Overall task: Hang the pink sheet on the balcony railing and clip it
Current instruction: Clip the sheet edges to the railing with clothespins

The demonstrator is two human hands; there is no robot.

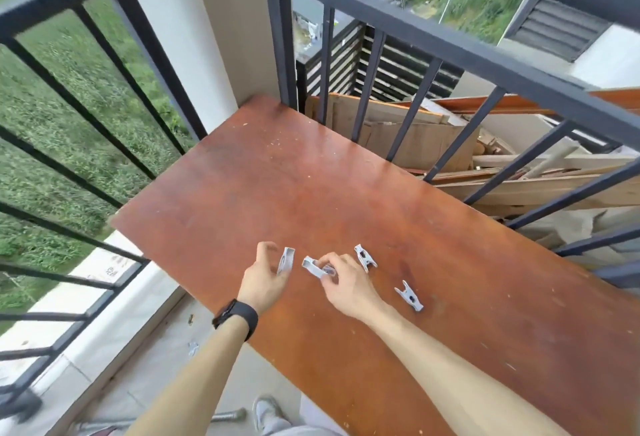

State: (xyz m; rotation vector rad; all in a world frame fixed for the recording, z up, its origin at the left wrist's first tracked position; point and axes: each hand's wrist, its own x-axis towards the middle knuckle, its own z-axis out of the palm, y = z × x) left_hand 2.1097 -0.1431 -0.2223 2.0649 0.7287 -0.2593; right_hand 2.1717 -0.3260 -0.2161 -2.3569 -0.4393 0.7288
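Several pale grey clothes clips lie on a reddish-brown wooden table [346,193]. My left hand [265,280], with a black watch on its wrist, pinches one clip [286,260] between its fingertips. My right hand [346,283] grips a second clip [313,267] just to the right of it. Two more clips rest on the table: one [365,257] beside my right hand and one [409,295] further right. The dark metal balcony railing [450,51] runs along the table's far side and on the left. No pink sheet is in view.
Behind the railing on the right lie stacked wooden boards and cardboard [433,138]. A white pillar [194,37] stands at the corner. Another clip [193,348] lies on the tiled floor to the left of the table, and a shoe [266,411] shows at the bottom.
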